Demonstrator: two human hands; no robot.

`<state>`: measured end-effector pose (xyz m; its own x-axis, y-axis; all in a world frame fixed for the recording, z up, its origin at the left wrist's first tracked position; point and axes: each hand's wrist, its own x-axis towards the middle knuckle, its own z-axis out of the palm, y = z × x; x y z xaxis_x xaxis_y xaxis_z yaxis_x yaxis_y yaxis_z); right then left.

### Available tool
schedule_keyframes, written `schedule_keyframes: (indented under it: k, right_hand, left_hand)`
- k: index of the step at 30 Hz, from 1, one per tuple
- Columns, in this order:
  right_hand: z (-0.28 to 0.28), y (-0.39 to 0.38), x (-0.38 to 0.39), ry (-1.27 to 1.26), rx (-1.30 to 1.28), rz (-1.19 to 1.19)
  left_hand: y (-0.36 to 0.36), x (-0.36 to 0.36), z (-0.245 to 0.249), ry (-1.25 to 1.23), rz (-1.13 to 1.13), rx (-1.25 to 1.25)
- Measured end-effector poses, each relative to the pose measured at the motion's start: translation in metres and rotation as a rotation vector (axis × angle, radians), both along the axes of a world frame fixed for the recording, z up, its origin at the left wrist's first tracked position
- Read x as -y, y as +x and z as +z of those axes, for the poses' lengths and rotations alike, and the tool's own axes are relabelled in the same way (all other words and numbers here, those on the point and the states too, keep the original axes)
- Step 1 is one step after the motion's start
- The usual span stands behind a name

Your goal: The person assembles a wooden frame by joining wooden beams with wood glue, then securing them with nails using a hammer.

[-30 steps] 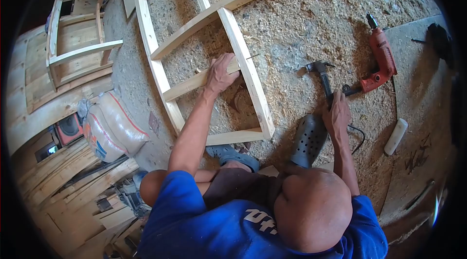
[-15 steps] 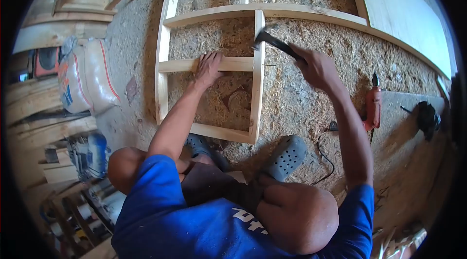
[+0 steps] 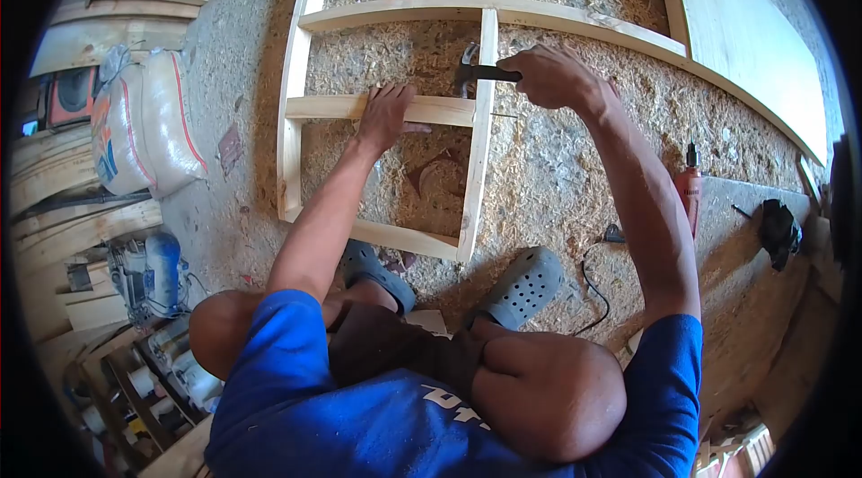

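My right hand [image 3: 558,78] is closed round the handle of a claw hammer [image 3: 489,72]. The hammer lies level across the view, its head just left of an upright rail of the wooden frame [image 3: 477,182]. A thin nail [image 3: 505,115] sticks out from the right face of that rail, level with a short crosspiece [image 3: 440,111]. Over the crosspiece, my left hand [image 3: 386,115] is wrapped with its fingers on the far side. The crosspiece spans between the two side rails of the frame.
A red power drill [image 3: 689,195] stands right of my right forearm, its black cord [image 3: 588,285] on the shavings. A pale panel [image 3: 750,38] is at upper right. White sacks [image 3: 148,123], a blue tool [image 3: 164,271] and planks [image 3: 54,164] are at left.
My right hand has risen up and to the left, and the hammer has swung from slanting to level, its head shifting left. My left hand stays on the crosspiece. The view has shifted slightly.
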<state>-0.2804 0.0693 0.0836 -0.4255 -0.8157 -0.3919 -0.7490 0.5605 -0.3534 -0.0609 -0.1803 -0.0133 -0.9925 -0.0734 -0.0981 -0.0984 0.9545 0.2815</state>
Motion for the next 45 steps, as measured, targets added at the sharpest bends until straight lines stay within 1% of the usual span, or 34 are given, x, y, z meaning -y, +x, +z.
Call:
schedule_keyframes:
  k: [1,2,3,5,6,7,9,10,11,12,13,14,15,16,17,19,20,21,22,23,25,27,28,29,30,31,33,35,37,38,39,41,43,45]
  right_hand:
    - [-0.002,0.004,-0.008,-0.027,-0.03,0.012]
    - [0.005,0.008,-0.017,-0.046,0.03,-0.072]
    - [0.002,0.016,-0.03,-0.044,0.03,-0.088]
    - [-0.005,0.041,-0.062,-0.302,-0.015,-0.382]
    - [0.002,0.057,-0.077,-0.339,0.143,-0.57]
    - [-0.017,0.073,-0.096,-0.403,0.19,-0.749]
    - [-0.014,0.119,-0.121,-0.61,0.484,-1.082]
    - [-0.027,0.14,-0.135,-0.701,0.455,-1.123]
    - [-0.045,0.158,-0.148,-0.798,0.421,-1.161]
    - [-0.048,0.172,-0.159,-0.782,0.487,-1.198]
    - [-0.05,0.187,-0.166,-0.79,0.488,-1.217]
    - [-0.047,0.199,-0.168,-0.862,0.604,-1.301]
    - [-0.043,0.208,-0.168,-0.93,0.723,-1.381]
    - [-0.037,0.216,-0.163,-1.024,0.732,-1.425]
    - [-0.038,0.221,-0.157,-1.028,0.739,-1.43]
    - [-0.043,0.23,-0.141,-1.266,0.602,-1.529]
    - [-0.042,0.233,-0.134,-1.23,0.589,-1.5]
    - [-0.063,0.245,-0.115,-0.981,0.472,-1.414]
    - [-0.093,0.249,-0.108,-0.904,0.337,-1.146]
    - [-0.086,0.25,-0.099,-0.89,0.383,-1.061]
    - [-0.037,0.232,-0.105,-0.862,0.823,-1.233]
    - [-0.04,0.227,-0.119,-0.961,0.697,-1.344]
    - [-0.055,0.225,-0.126,-1.049,0.349,-1.366]
    - [-0.055,0.218,-0.137,-1.195,0.358,-1.457]
    - [-0.038,0.209,-0.142,-1.335,0.307,-1.538]
    - [-0.028,0.207,-0.143,-1.478,0.324,-1.649]
    - [-0.03,0.213,-0.129,-1.516,0.314,-1.77]
    - [-0.101,0.242,-0.103,-0.953,-0.232,-1.192]
    - [-0.085,0.245,-0.095,-0.847,0.55,-1.142]
    - [-0.047,0.229,-0.104,-0.788,0.81,-1.216]
    - [-0.043,0.228,-0.106,-0.91,0.799,-1.274]
    - [-0.046,0.218,-0.125,-0.979,0.642,-1.356]
    - [-0.049,0.204,-0.146,-1.103,0.49,-1.385]
    - [-0.038,0.194,-0.164,-1.215,0.528,-1.431]
  left_hand:
    - [0.0,-0.001,0.001,0.001,-0.013,0.004]
    - [0.0,-0.001,0.001,0.002,-0.001,0.042]
    - [-0.003,-0.001,0.004,0.002,0.008,0.078]
    - [-0.006,-0.005,0.018,0.016,-0.024,0.122]
    - [-0.011,-0.008,0.023,0.027,-0.037,0.164]
    - [-0.02,-0.008,0.022,0.027,-0.058,0.168]
    - [-0.037,-0.011,0.015,0.326,-0.039,0.229]
    - [-0.048,-0.016,0.013,0.439,-0.112,0.167]
    - [-0.065,-0.02,0.016,0.433,-0.127,0.174]
    - [-0.082,-0.025,0.023,0.37,-0.171,0.409]
    - [-0.096,-0.031,0.032,0.299,-0.213,0.64]
    - [-0.107,-0.035,0.041,0.307,-0.196,0.727]
    - [-0.112,-0.036,0.038,0.298,-0.206,0.734]
    - [-0.114,-0.036,0.036,0.292,-0.183,0.768]
    - [-0.115,-0.033,0.032,0.286,-0.155,0.799]
    - [-0.112,-0.027,0.023,0.259,-0.169,0.819]
    - [-0.108,-0.027,0.023,0.314,-0.159,0.771]
    - [-0.11,-0.03,0.024,0.367,-0.153,0.714]
    - [-0.109,-0.029,0.022,0.353,-0.152,0.705]
    - [-0.109,-0.03,0.02,0.351,-0.151,0.703]
    - [-0.108,-0.027,0.019,0.356,-0.159,0.713]
    - [-0.106,-0.031,0.027,0.345,-0.151,0.711]
    - [-0.108,-0.033,0.031,0.337,-0.147,0.707]
    - [-0.11,-0.031,0.028,0.339,-0.147,0.703]
    - [-0.109,-0.029,0.022,0.346,-0.143,0.705]
    - [-0.106,-0.027,0.016,0.355,-0.139,0.711]
    - [-0.106,-0.025,0.014,0.381,-0.142,0.701]
    - [-0.108,-0.021,0.006,0.354,-0.147,0.727]
    - [-0.111,-0.022,0.013,0.344,-0.143,0.708]
    - [-0.105,-0.023,0.014,0.344,-0.136,0.708]
    - [-0.105,-0.025,0.017,0.342,-0.14,0.709]
    - [-0.106,-0.028,0.021,0.318,-0.139,0.72]
    - [-0.111,-0.026,0.017,0.324,-0.167,0.734]
    - [-0.115,-0.026,0.015,0.331,-0.19,0.748]
